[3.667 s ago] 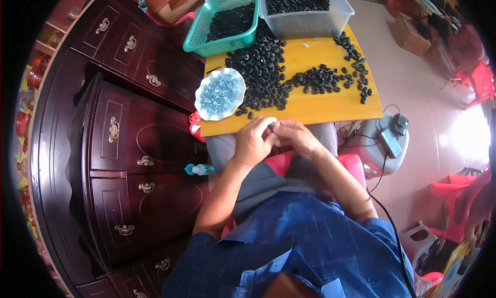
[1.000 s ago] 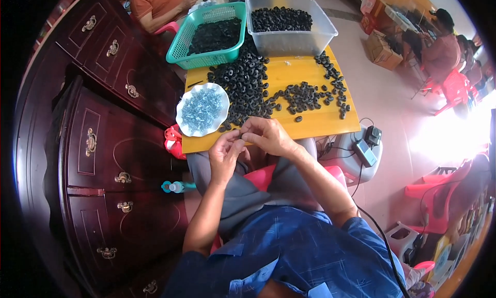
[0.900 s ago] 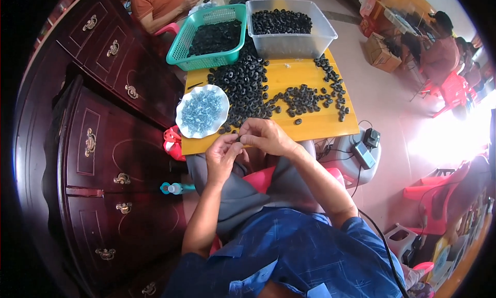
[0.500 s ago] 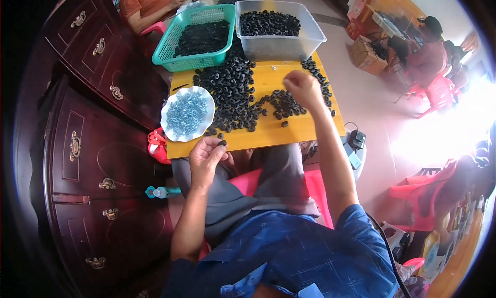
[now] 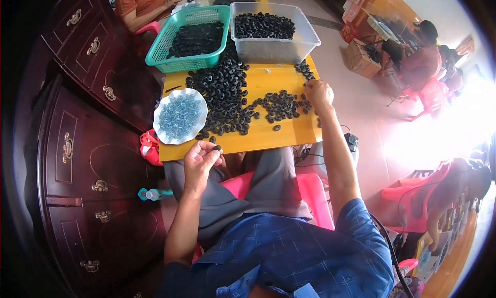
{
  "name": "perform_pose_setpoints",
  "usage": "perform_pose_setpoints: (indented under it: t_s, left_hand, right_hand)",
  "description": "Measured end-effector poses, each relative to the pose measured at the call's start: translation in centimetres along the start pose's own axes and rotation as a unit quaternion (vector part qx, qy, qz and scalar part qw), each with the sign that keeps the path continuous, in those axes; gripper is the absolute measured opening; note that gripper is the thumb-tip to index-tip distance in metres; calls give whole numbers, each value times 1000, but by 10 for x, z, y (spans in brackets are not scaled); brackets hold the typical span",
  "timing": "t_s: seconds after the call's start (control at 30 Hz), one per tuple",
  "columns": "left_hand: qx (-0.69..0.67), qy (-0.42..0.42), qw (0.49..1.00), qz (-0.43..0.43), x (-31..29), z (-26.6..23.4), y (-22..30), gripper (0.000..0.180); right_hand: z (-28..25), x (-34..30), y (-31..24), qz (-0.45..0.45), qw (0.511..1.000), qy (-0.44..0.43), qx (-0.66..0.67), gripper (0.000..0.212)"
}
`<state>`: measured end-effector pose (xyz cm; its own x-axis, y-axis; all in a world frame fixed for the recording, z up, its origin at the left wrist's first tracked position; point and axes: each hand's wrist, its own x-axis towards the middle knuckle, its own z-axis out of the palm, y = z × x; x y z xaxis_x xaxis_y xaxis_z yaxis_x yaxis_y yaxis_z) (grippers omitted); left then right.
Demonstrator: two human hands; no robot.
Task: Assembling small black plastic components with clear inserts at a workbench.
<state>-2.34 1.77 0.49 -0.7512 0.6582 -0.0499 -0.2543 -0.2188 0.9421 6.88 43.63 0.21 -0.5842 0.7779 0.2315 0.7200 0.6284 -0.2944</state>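
My left hand [image 5: 199, 162] is at the near edge of the yellow table, thumb and fingers closed on a small black oval piece [image 5: 217, 148]. Over the table's right side, my right hand [image 5: 320, 95] has its fingers drawn together at the strip of black pieces there. Whatever those fingers hold is too small to make out. A large heap of black oval ring-like pieces [image 5: 222, 96] covers the middle, and a smaller group [image 5: 281, 105] lies to its right. Left of the heap, a white wavy-rimmed plate [image 5: 159, 128] holds many small clear bluish bits.
At the far side stand a green plastic basket [image 5: 186, 65] and a clear plastic bin [image 5: 276, 52], both holding black pieces. A thin dark tool [image 5: 173, 88] lies behind the plate. Dark wooden cabinets [image 5: 77, 153] rise at the left. Another person [image 5: 142, 8] sits beyond the basket.
My right hand has moved right and slightly nearer, to the pieces along the table's right edge. The left hand keeps its hold on the black piece. The whole view has shifted a little.
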Motion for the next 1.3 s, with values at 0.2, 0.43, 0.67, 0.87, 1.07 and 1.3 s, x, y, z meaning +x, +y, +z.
perform_pose_setpoints:
  t_s: [0.2, 0.43, 0.67, 0.87, 1.07, 1.3]
  left_hand:
    - [1, -4, 1000, 0, 1, 2, 1, 13]
    - [9, 0, 1000, 0, -1, 0, 0, 14]
    - [20, -1, 1000, -8, 1, 0, -2, 14]
    - [-1, 2, 1000, -26, 3, -9, -8, 14]
    - [-58, -15, 997, -43, 3, -8, -1, 18]
    - [-42, -38, 998, -23, -1, -10, 0, 17]
  right_hand:
    - [0, 2, 0, 10, 1000, -7, 20, 16]
    - [9, 4, -5, -10, 998, -31, -61, 21]
    - [0, -8, -29, -53, 997, -15, -47, 25]
    - [-41, -78, -105, -132, 903, -83, 399, 17]
    - [-28, -153, -143, -130, 713, -289, 626, 12]
    - [-26, -183, -163, -90, 688, -354, 627, 15]
